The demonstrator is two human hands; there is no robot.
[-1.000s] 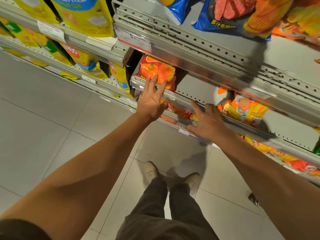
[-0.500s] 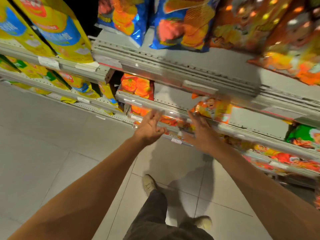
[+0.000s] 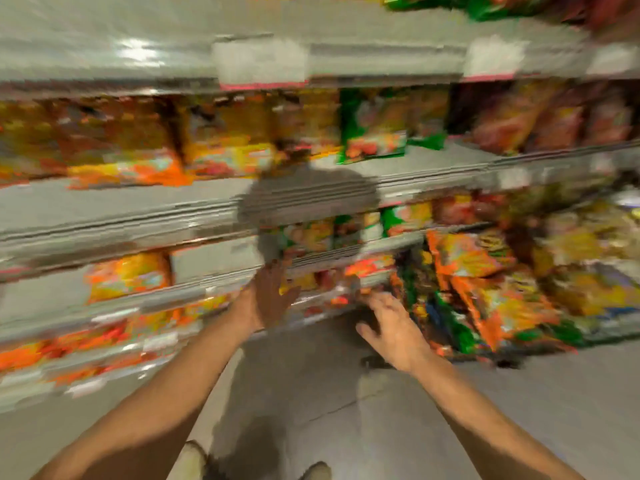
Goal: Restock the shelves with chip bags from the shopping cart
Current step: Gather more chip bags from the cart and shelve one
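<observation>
The view is heavily blurred by motion. My left hand [image 3: 272,296] is raised with fingers straight, empty, just in front of a low grey shelf [image 3: 214,282] edge. My right hand [image 3: 391,327] is spread and empty, reaching toward a heap of orange and green chip bags [image 3: 485,289] at the right; the shopping cart around them is too blurred to make out. Orange and yellow chip bags [image 3: 128,275] stand on the shelves to the left.
Grey shelf tiers run across the whole view, with white price labels [image 3: 259,64] on the top rail and more bags, some green [image 3: 374,133], behind. Grey tiled floor [image 3: 346,410] lies below, with my shoes at the bottom edge.
The camera has swung right and up. Both hands have come off the shelf edge; the right one now reaches toward the heap of bags at the right.
</observation>
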